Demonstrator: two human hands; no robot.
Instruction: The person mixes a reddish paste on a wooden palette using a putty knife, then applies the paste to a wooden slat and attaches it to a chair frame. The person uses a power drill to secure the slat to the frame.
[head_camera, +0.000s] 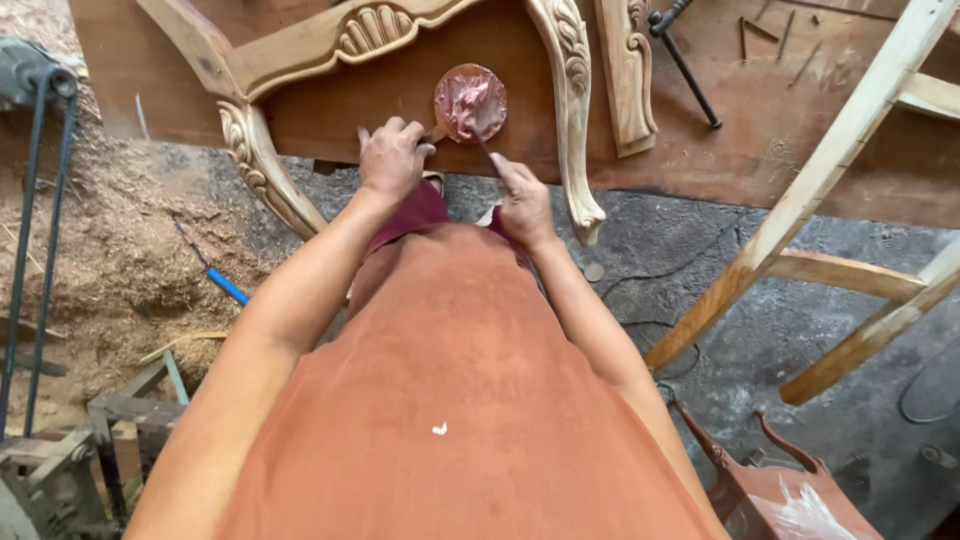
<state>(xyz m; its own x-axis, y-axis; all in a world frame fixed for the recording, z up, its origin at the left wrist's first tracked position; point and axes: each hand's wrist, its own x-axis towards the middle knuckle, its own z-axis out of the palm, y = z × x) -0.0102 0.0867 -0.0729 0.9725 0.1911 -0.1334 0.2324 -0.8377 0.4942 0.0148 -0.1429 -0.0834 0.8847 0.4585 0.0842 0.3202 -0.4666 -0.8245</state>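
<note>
A round open tin (470, 103) of pinkish-brown paste sits on the reddish wooden bench top (760, 140). My left hand (392, 158) is closed at the tin's left edge, gripping it or something small beside it. A thin dark blade (486, 151) is pinched in my right hand (522, 203), its tip reaching toward the paste. A carved pale wooden frame (372, 32) with curved legs lies on the bench around the tin.
A carved leg (571, 110) hangs over the bench edge by my right hand. A metal rod (686, 66) and nails lie at the back right. A wooden chair frame (820, 190) leans at right. Sawdust (130, 250) and a machine (40, 200) are at left.
</note>
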